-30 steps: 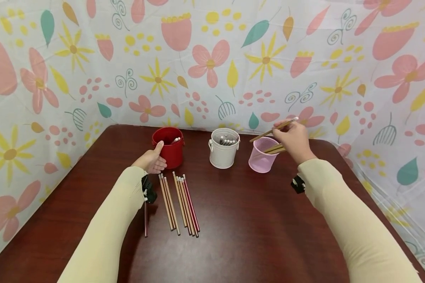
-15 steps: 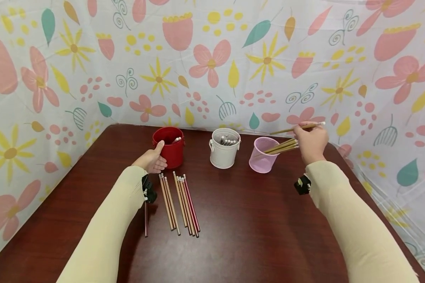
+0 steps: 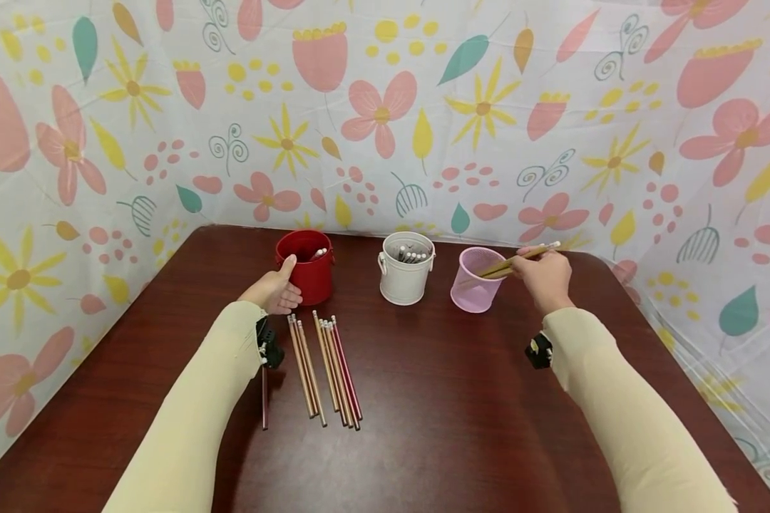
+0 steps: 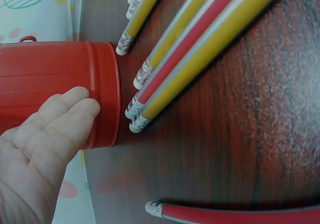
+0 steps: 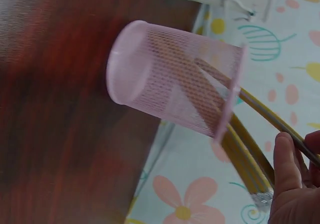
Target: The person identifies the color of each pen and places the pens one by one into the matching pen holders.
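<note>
Right wrist: your right fingers (image 5: 285,159) pinch a pencil (image 5: 265,112), seemingly loading the cup (image 5: 155,102); release next. Straight left fingers (image 4: 72,129) touch bucket (image 4: 45,68).

In the head view, the upper end of a lone pencil (image 3: 265,402) was hidden by a wrist camera (image 3: 271,350), and the pencils (image 3: 416,258) in the white bucket (image 3: 403,285) were hidden below their tips. The red bucket (image 4: 45,73) and left hand (image 4: 45,151) were cut off by the left wrist view's edge, the right hand (image 5: 295,191) and held pencil (image 5: 269,115) by the right wrist view's.
</note>
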`<action>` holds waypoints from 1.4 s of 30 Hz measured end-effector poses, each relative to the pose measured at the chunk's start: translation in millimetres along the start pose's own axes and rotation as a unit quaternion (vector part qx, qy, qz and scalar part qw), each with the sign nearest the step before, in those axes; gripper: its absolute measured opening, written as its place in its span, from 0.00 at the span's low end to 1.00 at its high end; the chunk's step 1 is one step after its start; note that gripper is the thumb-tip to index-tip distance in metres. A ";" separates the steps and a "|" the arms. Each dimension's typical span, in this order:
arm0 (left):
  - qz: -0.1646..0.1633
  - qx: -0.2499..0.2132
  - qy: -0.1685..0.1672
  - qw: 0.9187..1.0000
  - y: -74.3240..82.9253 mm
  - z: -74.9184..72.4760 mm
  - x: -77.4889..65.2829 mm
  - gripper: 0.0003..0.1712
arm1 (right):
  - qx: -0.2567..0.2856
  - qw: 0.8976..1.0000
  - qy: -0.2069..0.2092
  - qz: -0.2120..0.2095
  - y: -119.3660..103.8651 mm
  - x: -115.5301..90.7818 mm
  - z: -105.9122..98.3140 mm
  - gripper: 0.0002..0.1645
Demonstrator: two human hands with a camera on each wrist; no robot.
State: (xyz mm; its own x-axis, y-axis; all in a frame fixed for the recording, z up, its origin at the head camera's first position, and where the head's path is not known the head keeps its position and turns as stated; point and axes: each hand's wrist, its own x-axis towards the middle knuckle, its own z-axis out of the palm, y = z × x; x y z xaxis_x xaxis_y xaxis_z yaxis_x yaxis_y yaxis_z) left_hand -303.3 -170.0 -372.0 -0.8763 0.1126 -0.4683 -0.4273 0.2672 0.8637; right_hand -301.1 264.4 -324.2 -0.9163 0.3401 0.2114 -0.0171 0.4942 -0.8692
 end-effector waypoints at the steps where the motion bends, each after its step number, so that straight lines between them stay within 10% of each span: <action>1: 0.000 0.001 0.001 1.000 0.2 -0.4 -0.6 0.53 | -0.005 1.000 -0.008 0.002 2.3 0.0 1.9 0.17; 10: 0.001 0.001 0.003 1.000 0.4 -0.7 -0.8 0.52 | -0.031 0.999 -0.007 0.039 21.7 1.6 16.4 0.09; 17: 0.002 -0.002 0.003 1.000 -1.0 -0.4 1.0 0.53 | 0.103 0.990 -0.009 0.098 31.2 6.7 22.8 0.06; 42: 0.003 -0.001 0.010 1.000 -0.3 -0.2 0.9 0.52 | 0.107 0.991 -0.046 0.067 55.6 -5.2 35.9 0.15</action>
State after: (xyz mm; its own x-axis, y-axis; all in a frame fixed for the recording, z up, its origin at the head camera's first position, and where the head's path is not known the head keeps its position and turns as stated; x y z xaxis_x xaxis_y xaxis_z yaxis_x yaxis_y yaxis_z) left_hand -304.0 -170.1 -372.6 -0.8829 0.0952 -0.4599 -0.4230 0.2642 0.8668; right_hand -311.7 261.4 -389.7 -0.9486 0.3117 0.0539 0.0326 0.2659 -0.9635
